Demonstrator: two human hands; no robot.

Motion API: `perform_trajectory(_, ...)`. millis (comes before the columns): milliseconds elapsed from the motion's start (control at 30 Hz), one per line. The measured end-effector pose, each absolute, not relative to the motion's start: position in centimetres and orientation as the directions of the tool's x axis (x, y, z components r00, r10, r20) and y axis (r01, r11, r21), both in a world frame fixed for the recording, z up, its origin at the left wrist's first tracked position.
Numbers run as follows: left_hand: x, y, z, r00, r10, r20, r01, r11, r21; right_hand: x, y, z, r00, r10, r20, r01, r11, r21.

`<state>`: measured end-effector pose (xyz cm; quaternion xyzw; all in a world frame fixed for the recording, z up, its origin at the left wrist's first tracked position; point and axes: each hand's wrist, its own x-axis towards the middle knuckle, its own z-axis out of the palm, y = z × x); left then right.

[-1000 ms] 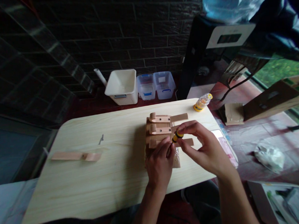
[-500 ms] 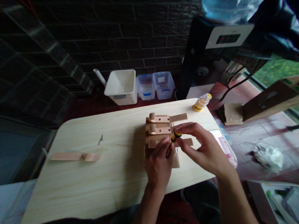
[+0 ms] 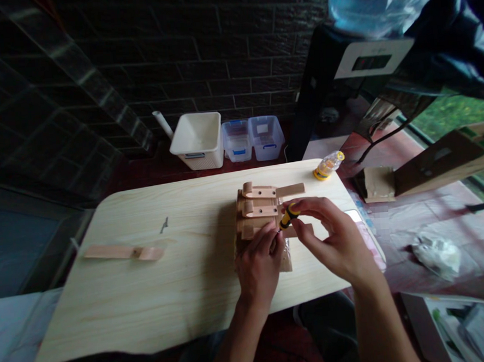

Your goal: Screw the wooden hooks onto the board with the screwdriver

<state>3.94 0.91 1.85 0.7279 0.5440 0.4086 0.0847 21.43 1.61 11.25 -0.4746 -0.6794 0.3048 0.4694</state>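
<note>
My right hand grips a small yellow and black screwdriver between thumb and fingers, its handle tilted up to the right. The tip points down at the fingertips of my left hand, which are pinched together over the nearest of three light brown strips; what they pinch is hidden. The other two brown strips, the farthest and the middle one, each have a rounded, raised left end and two dark round spots. All three lie across a brown block, partly wrapped in shiny clear plastic.
On the pale wooden table, another brown strip and a few small dark pieces lie at the left. A clear bottle with a yellow base stands at the back right corner. Plastic bins sit behind the table.
The screwdriver handle has tipped a little further to the right, and more of it shows. My right fingers have shifted slightly; my left hand holds its place on the strip.
</note>
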Motion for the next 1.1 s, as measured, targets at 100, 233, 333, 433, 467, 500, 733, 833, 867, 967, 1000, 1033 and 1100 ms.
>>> perform_trajectory(100, 3.94, 0.92, 1.87, 0.074, 0.863, 0.500, 0.725, -0.391, 0.567, 21.42, 1.74, 11.13, -0.114, 0.932, 0.345, 0.368, 0.362, -0.857)
perform_trajectory(233, 3.94, 0.92, 1.72, 0.069, 0.859, 0.507, 0.723, -0.393, 0.568, 21.45, 1.83, 10.99, -0.116, 0.935, 0.335, 0.370, 0.354, -0.859)
perform_trajectory(333, 3.96, 0.93, 1.69, 0.067, 0.855, 0.514, 0.733, -0.392, 0.556, 21.46, 1.76, 11.05, -0.119, 0.936, 0.332, 0.368, 0.352, -0.861)
perform_trajectory(433, 3.99, 0.94, 1.77, 0.070, 0.854, 0.515, 0.736, -0.393, 0.551, 21.48, 1.71, 11.20, -0.131, 0.933, 0.337, 0.375, 0.361, -0.854)
perform_trajectory(467, 4.00, 0.94, 1.79, 0.072, 0.855, 0.514, 0.737, -0.393, 0.550, 21.48, 1.71, 11.24, -0.137, 0.931, 0.338, 0.379, 0.365, -0.851)
perform_trajectory(500, 4.01, 0.94, 1.79, 0.074, 0.856, 0.512, 0.738, -0.392, 0.549, 21.49, 1.72, 11.27, -0.141, 0.929, 0.341, 0.381, 0.369, -0.848)
perform_trajectory(733, 4.06, 0.90, 1.59, 0.064, 0.862, 0.504, 0.722, -0.388, 0.573, 21.53, 1.72, 11.23, -0.138, 0.929, 0.344, 0.377, 0.371, -0.849)
perform_trajectory(833, 4.03, 0.90, 1.62, 0.066, 0.864, 0.499, 0.713, -0.391, 0.582, 21.48, 1.71, 11.23, -0.125, 0.932, 0.339, 0.380, 0.361, -0.852)
perform_trajectory(867, 4.02, 0.91, 1.65, 0.069, 0.863, 0.501, 0.713, -0.393, 0.580, 21.47, 1.71, 11.25, -0.123, 0.933, 0.338, 0.380, 0.359, -0.853)
perform_trajectory(967, 4.00, 0.92, 1.73, 0.069, 0.860, 0.505, 0.720, -0.393, 0.572, 21.47, 1.74, 11.33, -0.132, 0.935, 0.330, 0.374, 0.355, -0.857)
perform_trajectory(1000, 4.00, 0.92, 1.75, 0.068, 0.861, 0.505, 0.721, -0.392, 0.571, 21.49, 1.74, 11.38, -0.137, 0.935, 0.327, 0.370, 0.354, -0.859)
perform_trajectory(1033, 4.01, 0.92, 1.76, 0.067, 0.860, 0.505, 0.722, -0.391, 0.570, 21.50, 1.73, 11.42, -0.142, 0.936, 0.323, 0.367, 0.353, -0.861)
perform_trajectory(1100, 4.02, 0.92, 1.76, 0.068, 0.861, 0.505, 0.726, -0.390, 0.567, 21.53, 1.68, 11.50, -0.149, 0.936, 0.319, 0.361, 0.351, -0.864)
